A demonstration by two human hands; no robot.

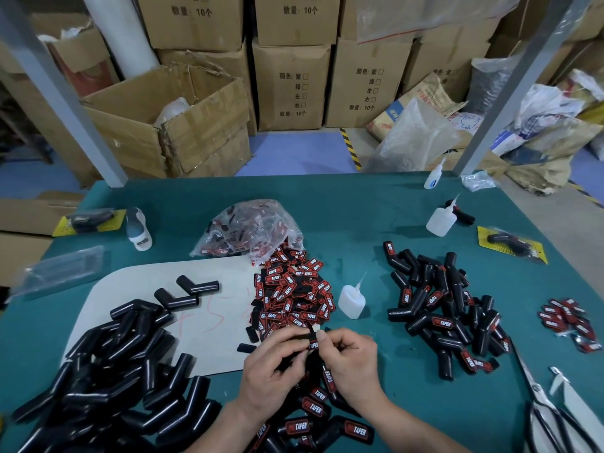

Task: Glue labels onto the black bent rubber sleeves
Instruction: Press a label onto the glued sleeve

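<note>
Both of our hands meet just in front of the label pile (294,289), the left hand (273,366) curled round a black bent sleeve (295,337) to steady it while the right hand (354,358) pinches a label (313,344) down onto it, probably to seat it, with the glue bottle (351,300) near.
</note>
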